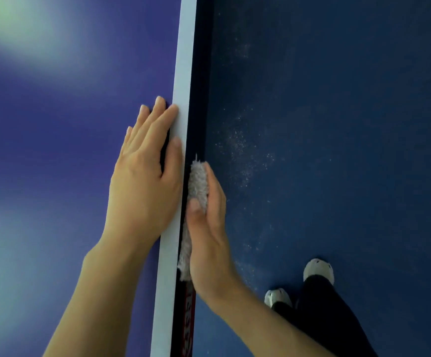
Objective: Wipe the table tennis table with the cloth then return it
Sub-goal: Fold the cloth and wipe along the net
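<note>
My left hand (145,173) lies flat and open on the blue worktop (54,150), palm down, fingers together, with the thumb and forefinger resting along the white line (183,73) that runs down its edge. Just past that white line, on the side face of the worktop, my right hand (206,228) presses the grey fluffy cloth (197,181) against the dark edge, fingers and thumb closed around it. The cloth sticks out beyond my fingertips and trails back behind my palm, touching the edge all along. Further back along the edge from the cloth there is a red strip with lettering (188,325) too blurred to read. Beyond the white line lies the dark blue floor (338,124), dusted with pale specks near the cloth, and my two light shoes (318,269) stand on it
</note>
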